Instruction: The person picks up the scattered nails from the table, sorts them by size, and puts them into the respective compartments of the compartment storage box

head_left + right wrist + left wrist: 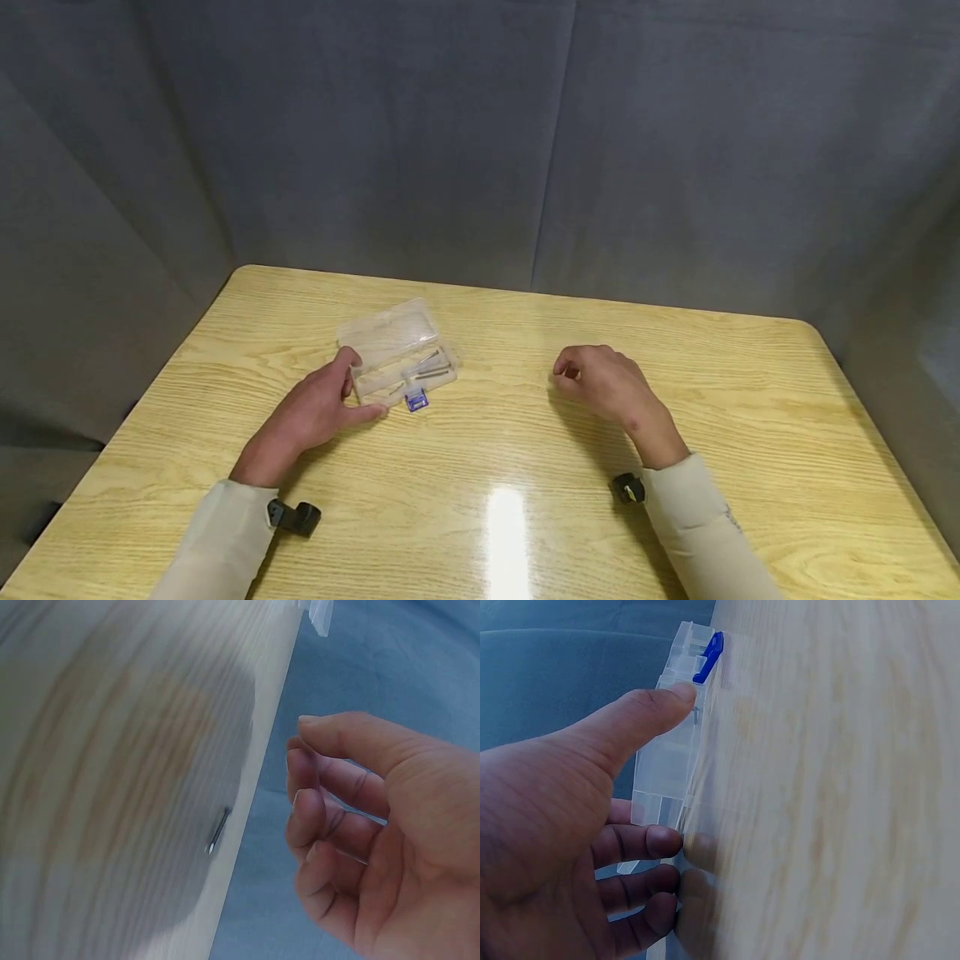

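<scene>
A clear plastic compartment box (367,385) lies on the table with its lid (390,329) folded back. Its blue latch (417,400) hangs down at the front edge. Several thin metal nails (432,372) lie in the compartments. My left hand (315,406) grips the box's left end, thumb along the front and fingers at the back. Off to the right, my right hand (603,383) hovers with loosely curled fingers and nothing visible between them. One small nail (218,830) lies on the table near that hand in the right wrist view; the head view hides it.
The wooden table (480,467) has rounded back corners and a bright reflection near the front. Grey curtains (480,150) hang behind it and at both sides. Small black cameras (296,517) are strapped at both wrists.
</scene>
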A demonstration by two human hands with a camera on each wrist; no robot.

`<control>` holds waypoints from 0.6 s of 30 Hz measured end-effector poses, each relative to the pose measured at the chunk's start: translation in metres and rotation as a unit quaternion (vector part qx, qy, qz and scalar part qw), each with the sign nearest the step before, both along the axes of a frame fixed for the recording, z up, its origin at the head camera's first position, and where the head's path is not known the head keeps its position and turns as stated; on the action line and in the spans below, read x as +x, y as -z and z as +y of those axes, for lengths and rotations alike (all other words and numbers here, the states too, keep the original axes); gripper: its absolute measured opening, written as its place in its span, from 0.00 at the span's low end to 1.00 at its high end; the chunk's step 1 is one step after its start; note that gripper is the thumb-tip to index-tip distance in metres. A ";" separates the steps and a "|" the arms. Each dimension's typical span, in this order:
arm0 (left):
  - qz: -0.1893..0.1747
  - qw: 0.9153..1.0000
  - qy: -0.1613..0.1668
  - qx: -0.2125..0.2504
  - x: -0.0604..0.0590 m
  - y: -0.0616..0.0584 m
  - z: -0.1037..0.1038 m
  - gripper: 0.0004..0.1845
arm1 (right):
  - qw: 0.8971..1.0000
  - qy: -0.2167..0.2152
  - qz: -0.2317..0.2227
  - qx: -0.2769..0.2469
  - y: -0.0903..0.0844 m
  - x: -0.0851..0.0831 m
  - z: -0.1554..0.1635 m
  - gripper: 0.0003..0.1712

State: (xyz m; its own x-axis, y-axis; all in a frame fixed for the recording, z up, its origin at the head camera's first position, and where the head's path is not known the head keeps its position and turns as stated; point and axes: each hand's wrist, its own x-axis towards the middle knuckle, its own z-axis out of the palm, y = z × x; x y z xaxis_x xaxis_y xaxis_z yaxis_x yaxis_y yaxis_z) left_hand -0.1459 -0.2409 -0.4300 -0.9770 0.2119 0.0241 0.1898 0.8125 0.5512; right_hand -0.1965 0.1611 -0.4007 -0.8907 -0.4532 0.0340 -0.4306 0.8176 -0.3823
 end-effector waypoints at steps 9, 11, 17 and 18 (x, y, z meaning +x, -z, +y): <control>0.000 1.000 0.000 0.002 0.001 -0.001 0.000 0.34 | 0.999 0.035 0.003 0.031 0.001 -0.001 0.024 0.05; 0.000 1.000 0.000 0.002 0.001 -0.001 -0.001 0.34 | 0.999 0.036 -0.002 0.036 0.002 -0.001 0.028 0.05; -0.002 1.000 0.001 0.000 0.001 -0.001 -0.001 0.34 | 0.999 0.031 -0.014 0.033 0.004 0.000 0.035 0.04; -0.002 1.000 0.001 0.000 0.001 -0.001 -0.001 0.34 | 0.999 0.030 -0.014 0.033 0.005 0.000 0.035 0.04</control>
State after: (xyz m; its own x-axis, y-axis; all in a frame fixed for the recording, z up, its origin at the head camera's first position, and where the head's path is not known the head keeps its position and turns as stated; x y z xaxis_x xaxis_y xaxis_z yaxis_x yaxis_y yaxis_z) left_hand -0.1452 -0.2418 -0.4291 -0.9767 0.2137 0.0207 0.1895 0.8125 0.5514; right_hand -0.1961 0.1964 -0.4054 -0.9167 -0.3991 -0.0192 -0.3699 0.8658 -0.3370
